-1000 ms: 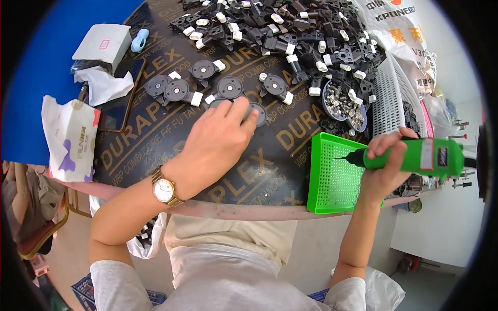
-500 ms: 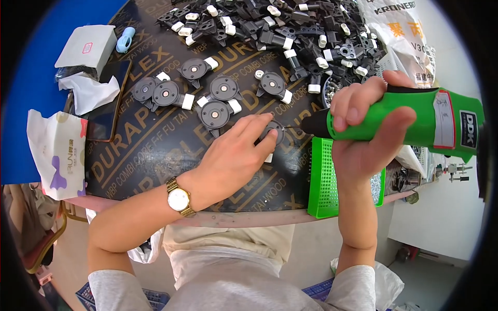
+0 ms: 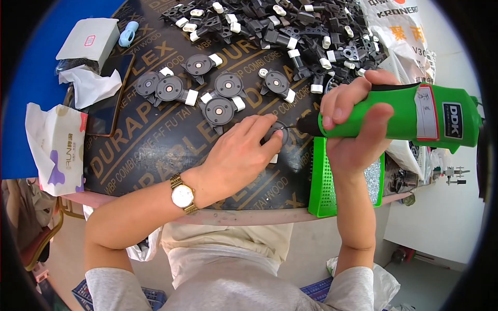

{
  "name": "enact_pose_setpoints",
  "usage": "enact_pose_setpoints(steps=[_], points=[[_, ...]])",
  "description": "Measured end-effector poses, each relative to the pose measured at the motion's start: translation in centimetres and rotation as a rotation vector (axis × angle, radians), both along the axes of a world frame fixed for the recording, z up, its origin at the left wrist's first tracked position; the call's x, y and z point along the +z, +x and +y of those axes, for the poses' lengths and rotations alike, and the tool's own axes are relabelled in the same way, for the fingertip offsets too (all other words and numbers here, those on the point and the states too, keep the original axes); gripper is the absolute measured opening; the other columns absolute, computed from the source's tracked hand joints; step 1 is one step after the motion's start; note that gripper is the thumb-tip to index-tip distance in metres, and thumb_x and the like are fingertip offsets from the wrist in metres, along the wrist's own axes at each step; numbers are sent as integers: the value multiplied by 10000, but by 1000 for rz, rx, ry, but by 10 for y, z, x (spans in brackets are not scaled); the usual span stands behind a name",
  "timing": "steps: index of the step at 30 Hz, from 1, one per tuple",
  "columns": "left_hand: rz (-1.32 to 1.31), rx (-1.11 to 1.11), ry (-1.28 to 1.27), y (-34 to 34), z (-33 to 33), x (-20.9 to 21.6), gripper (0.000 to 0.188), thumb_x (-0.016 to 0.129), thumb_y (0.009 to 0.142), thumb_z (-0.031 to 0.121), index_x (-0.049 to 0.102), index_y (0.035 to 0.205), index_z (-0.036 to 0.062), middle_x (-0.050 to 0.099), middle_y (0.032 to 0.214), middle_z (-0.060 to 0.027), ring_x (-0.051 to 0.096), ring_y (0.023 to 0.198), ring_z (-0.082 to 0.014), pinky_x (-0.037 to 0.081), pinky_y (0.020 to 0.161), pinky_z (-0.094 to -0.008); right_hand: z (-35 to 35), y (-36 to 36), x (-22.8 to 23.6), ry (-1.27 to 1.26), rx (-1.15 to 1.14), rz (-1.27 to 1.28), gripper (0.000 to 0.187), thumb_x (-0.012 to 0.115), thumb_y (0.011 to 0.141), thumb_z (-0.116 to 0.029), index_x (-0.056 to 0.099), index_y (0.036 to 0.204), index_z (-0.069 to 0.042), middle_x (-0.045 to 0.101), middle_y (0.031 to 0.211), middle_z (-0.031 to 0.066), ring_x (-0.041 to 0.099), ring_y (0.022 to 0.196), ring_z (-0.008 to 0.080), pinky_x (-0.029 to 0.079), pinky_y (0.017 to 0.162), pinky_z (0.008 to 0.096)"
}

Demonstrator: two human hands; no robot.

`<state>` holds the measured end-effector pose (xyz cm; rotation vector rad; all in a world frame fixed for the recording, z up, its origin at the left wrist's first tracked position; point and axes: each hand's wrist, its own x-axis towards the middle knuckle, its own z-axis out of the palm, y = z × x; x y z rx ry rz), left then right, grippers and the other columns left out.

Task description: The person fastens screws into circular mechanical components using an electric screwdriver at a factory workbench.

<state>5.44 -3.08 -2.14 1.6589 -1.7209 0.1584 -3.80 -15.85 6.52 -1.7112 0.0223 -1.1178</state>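
My right hand (image 3: 358, 137) is wrapped round a green electric screwdriver (image 3: 402, 118), held almost level, its black nose toward the left. The thin bit reaches the round dark grey part (image 3: 275, 136) on the table; whether it touches a screw is too small to tell. My left hand (image 3: 238, 147) holds that part down, thumb and fingers closed about its disc, and hides much of it. A white end piece sticks out below it. Up and left of my left hand lie several similar round parts (image 3: 218, 112) with white ends.
A pile of black parts with white tips (image 3: 290, 39) covers the far side. A green tray (image 3: 320, 202) with small shiny pieces stands by my right forearm. At the left are a tissue pack (image 3: 57, 150), a phone (image 3: 106, 119) and a white box (image 3: 88, 44).
The screwdriver and my right hand have shifted a little left, its nose closer to the round part. My left hand keeps its hold. The whole view has shifted slightly.
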Motion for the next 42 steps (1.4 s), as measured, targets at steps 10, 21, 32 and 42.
enact_pose_setpoints(steps=[10,21,32,42], points=[[108,-98,85,5,5,9,411,704,670,122,569,1037,-4,492,1134,-179,503,1007,-307,478,828,-350,1,14,2,271,100,37,254,689,756,-9,523,939,51,563,660,41,510,501,77,389,437,203],[79,-121,119,2,6,10,512,749,618,123,547,1073,4,467,1146,-185,492,1021,-313,488,816,-349,14,18,4,-59,-168,176,224,588,850,-107,477,987,30,473,600,43,460,484,123,378,428,253],[80,-92,156,-3,4,6,534,753,653,141,535,1138,85,460,1230,-177,503,1049,-340,471,841,-385,-33,-81,15,85,-69,-26,412,601,877,-307,435,1084,9,450,562,43,386,417,101,333,385,224],[43,-78,189,-6,0,8,581,762,628,113,533,1160,74,480,1213,-163,529,1002,-328,476,825,-384,-42,-101,-7,123,-124,-22,399,599,879,-302,443,1068,12,452,554,43,385,408,96,326,380,222]])
